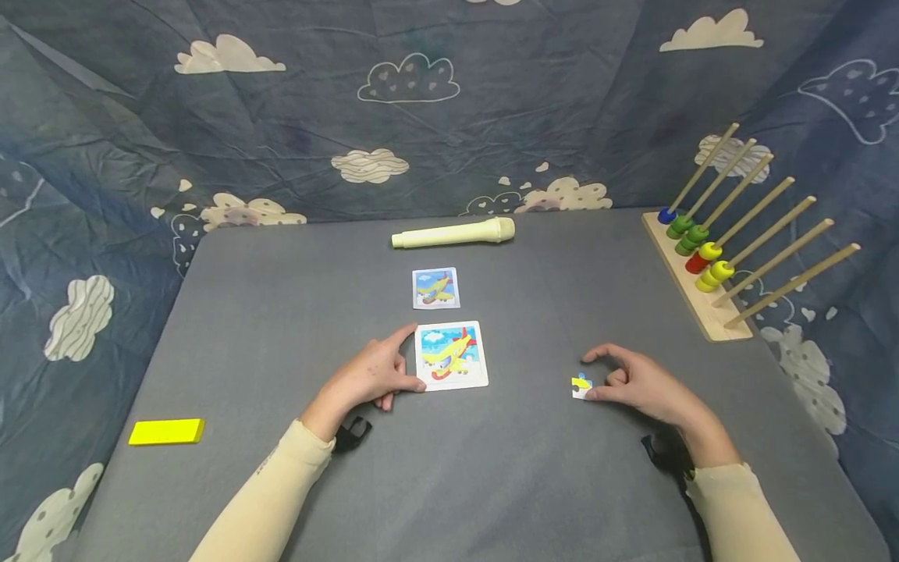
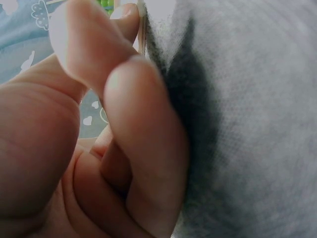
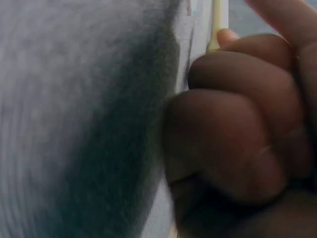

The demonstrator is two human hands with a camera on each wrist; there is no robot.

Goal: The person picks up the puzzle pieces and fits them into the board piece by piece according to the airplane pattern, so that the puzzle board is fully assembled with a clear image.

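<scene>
A square airplane jigsaw puzzle [image 1: 451,380] in a white frame lies at the middle of the table. My left hand [image 1: 375,371] holds its left edge, index finger at the upper corner and thumb at the lower one. In the left wrist view, the curled fingers [image 2: 143,129] fill most of the frame. To the right, a small yellow, blue and white puzzle piece [image 1: 580,385] lies on the table. My right hand [image 1: 642,386] has its thumb tip at the piece's edge, while the index finger arches apart above it. Its other fingers [image 3: 218,134] are folded in.
A picture card [image 1: 435,289] with the same airplane lies behind the puzzle, and a cream microphone-shaped stick [image 1: 453,234] farther back. A wooden peg board [image 1: 691,293] with colored beads stands at the back right. A yellow block [image 1: 166,432] lies at the left.
</scene>
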